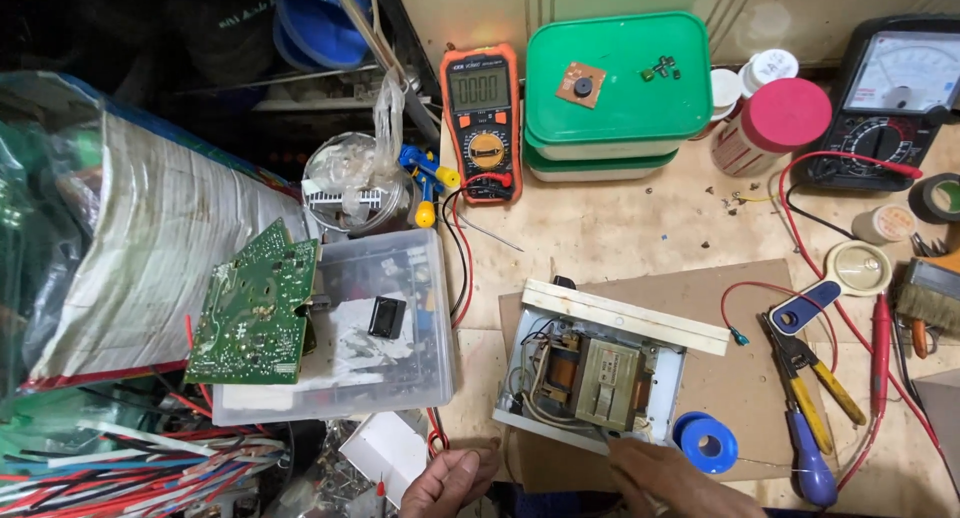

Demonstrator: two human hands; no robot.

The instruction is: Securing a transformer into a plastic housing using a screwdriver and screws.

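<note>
At far left a bundle of loose red, white and black wires point(140, 468) lies at the bench edge. Beside it, a green rectangular printed circuit board point(255, 305) rests tilted against the left end of a clear plastic lidded storage box point(380, 378). Behind the box, an orange-cased digital multimeter point(481, 118) lies flat with its red and black leads trailing forward. The left hand point(450, 481) sits at the bottom edge, fingers curled loosely and gripping nothing visible, just short of the near left corner of the open white metal chassis with a copper-wound transformer inside point(590, 378). That chassis stands on a brown cardboard sheet point(740, 378) at bench centre. The right hand point(670, 478) touches the chassis's near right edge; it appears to pinch a thin light-coloured tool or wire, though the view there is too cramped to be certain. Just right of it lies a blue plastic solder spool point(706, 442), then yellow-handled pliers point(812, 373) and a blue-handled screwdriver point(808, 458).
</note>
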